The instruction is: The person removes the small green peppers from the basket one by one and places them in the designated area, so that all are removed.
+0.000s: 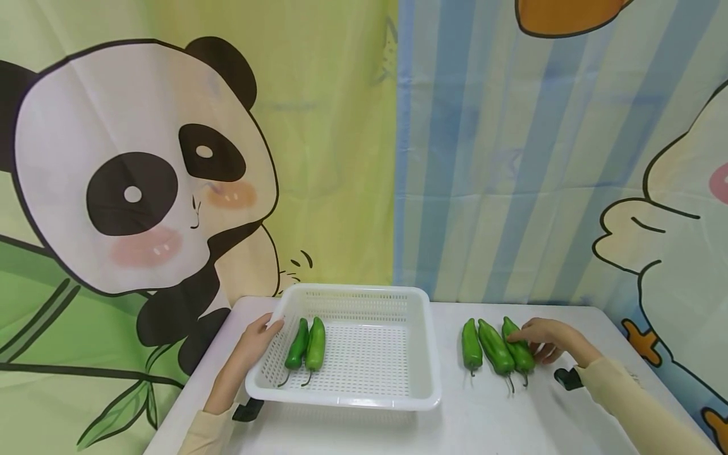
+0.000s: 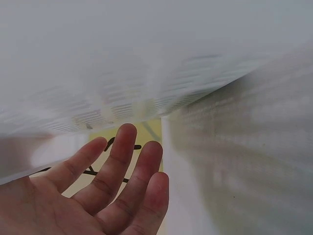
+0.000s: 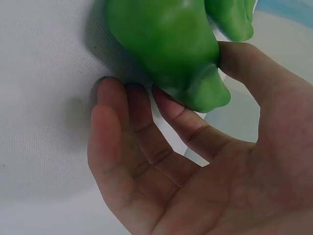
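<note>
My left hand [image 1: 254,344] is at the left rim of a white plastic basket [image 1: 347,401]. In the left wrist view its fingers [image 2: 105,183] are spread and loosely bent beside the perforated outer wall; the thumb is hidden there. Two green peppers [image 1: 316,344] lie side by side in the left part of the basket. On the right, my right hand [image 1: 548,338] pinches the stemless end of the rightmost green pepper [image 3: 161,44] between thumb and index finger. The other fingertips touch the white surface. Two more green peppers [image 1: 493,347] lie just left of it, stems toward me.
A white table [image 1: 478,423] carries the basket and the loose peppers. Behind its far edge hangs a printed curtain [image 1: 341,158] with a panda and blue stripes. A black strap piece [image 1: 567,379] shows at my right wrist.
</note>
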The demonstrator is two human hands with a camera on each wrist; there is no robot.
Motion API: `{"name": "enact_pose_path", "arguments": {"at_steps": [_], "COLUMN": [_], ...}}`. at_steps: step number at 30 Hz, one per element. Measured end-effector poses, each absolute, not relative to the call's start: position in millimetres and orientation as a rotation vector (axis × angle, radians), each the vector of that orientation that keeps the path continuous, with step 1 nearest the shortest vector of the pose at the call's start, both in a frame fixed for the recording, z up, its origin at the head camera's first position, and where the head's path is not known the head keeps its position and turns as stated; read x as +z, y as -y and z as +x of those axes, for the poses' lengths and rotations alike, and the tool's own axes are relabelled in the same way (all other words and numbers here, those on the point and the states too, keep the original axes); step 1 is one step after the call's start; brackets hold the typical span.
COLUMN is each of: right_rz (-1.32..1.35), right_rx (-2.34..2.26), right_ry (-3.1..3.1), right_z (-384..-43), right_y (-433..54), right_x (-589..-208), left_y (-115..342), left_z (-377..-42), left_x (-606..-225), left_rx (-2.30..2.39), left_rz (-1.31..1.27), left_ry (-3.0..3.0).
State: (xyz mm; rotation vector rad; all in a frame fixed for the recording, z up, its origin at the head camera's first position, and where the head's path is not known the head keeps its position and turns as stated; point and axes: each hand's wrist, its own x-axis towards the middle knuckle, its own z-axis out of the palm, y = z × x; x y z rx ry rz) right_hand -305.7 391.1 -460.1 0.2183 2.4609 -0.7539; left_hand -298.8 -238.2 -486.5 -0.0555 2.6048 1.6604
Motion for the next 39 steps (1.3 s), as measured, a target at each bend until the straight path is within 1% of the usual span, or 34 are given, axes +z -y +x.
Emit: {"name": "enact_pose_path", "arguments": {"at_steps": [20,31,39], "right_rz": [0.174,0.18,0.172], "right_rx": [-0.701,-0.686,-0.706], "right_ry": [-2.488,-2.525,-2.525], "right_z": [-303.0,-307.4,-302.7], "right_y": [-388.0,-391.0,-387.0], "right_x": [-447.1,-429.3,-417.0], "left_y": [239.4,238.9,238.0], "left_z": [-298.1,-298.1,-296.8], "left_x": [-484.6,-484.7,-483.5], "left_rx": [1.65,1.648,1.641], "left_rz": [-0.058,-0.061,-0.056], "left_ry": [-2.611,-2.608,-2.614]}}
